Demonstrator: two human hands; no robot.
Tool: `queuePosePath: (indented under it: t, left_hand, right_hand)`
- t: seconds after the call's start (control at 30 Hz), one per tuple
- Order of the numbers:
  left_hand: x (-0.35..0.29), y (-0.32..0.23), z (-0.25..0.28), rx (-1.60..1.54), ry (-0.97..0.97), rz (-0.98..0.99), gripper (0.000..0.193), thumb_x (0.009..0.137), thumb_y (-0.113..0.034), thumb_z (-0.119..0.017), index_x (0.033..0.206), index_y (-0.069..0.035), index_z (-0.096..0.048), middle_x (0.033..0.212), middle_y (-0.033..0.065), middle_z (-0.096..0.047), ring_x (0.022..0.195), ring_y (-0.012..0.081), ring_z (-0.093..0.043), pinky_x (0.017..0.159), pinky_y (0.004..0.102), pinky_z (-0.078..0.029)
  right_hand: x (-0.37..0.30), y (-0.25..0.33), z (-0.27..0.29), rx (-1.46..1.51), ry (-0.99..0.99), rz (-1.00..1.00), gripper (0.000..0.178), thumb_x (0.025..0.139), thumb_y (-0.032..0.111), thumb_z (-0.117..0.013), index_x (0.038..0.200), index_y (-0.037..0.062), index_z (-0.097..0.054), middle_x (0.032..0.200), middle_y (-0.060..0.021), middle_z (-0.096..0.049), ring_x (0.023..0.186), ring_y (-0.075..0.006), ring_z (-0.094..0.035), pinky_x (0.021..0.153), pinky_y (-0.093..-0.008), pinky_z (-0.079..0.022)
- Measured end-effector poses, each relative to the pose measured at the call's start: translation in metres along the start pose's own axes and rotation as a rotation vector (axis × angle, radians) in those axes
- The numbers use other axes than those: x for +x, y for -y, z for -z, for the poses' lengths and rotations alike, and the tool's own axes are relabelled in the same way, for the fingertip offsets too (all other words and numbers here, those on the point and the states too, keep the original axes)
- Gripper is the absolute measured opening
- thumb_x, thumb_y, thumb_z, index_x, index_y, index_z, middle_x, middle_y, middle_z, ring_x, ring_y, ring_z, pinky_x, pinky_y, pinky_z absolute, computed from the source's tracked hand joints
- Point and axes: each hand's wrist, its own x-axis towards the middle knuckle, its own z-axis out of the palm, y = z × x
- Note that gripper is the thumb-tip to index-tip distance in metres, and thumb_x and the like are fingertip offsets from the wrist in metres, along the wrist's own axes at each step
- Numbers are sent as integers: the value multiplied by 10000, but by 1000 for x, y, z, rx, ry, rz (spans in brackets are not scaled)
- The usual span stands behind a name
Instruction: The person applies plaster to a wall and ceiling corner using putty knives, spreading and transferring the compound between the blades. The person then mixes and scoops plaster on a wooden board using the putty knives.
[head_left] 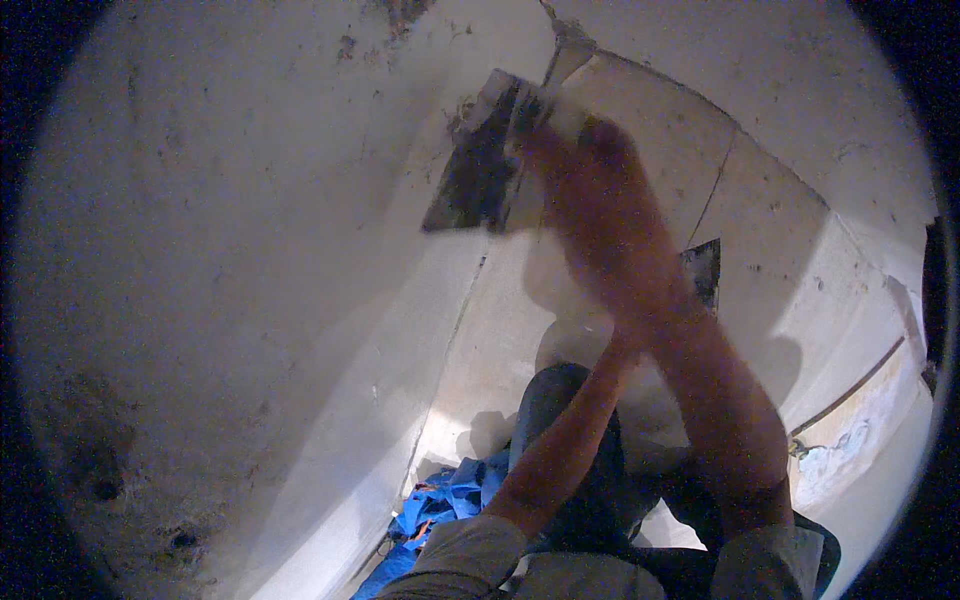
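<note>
My right hand (565,145), blurred by motion, is raised high and closed at the edge of a flat, dark rectangular trowel (470,180). The trowel lies against or very close to the pale wall, by the corner line; its handle is hidden by the hand. My left forearm (565,445) crosses beneath the right forearm, which covers my left hand and its fingers. Just past the right forearm shows a small dark plate with pale smears (704,272). Whether my left hand holds it cannot be seen.
A stained pale wall (240,250) fills the left side, with dark holes low down. Light panels (780,190) with a seam lie to the right. Crumpled blue cloth or sheeting (465,490) is beside my bent knee (555,400). A pale, stained board (850,445) stands at the right.
</note>
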Motion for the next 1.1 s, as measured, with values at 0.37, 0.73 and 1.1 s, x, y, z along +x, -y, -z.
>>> queuePosePath:
  t: [0.37, 0.73, 1.1]
  left_hand:
    - [3, 9, -10, 49, -180, 42, 440, 959, -213, -516, 1345, -34, -402, 1286, 73, -494, 1183, 174, -483, 1001, 328, -389]
    - [-1, 4, -13, -20, -1, 5, 464, 949, -241, -533, 1344, -35, -403, 1264, 66, -508, 1164, 171, -492, 988, 324, -398]
    - [-4, 6, -10, -17, -7, 6, 488, 939, -269, -550, 1343, -36, -405, 1241, 59, -522, 1146, 168, -501, 975, 320, -406]
  right_hand:
    - [77, -6, 13, -751, 224, 592, 134, 760, 121, -614, 838, 13, -622, 749, -152, -649, 713, -294, -660, 669, -389, -537]
    - [4, 19, -45, -531, -77, 496, 414, 770, 103, -577, 1165, -17, -534, 1071, -221, -558, 768, -398, -614, 750, -459, -526]
    - [48, 7, -16, -880, -174, 505, 311, 746, 132, -559, 993, -54, -594, 886, -237, -611, 748, -373, -635, 687, -447, -540]
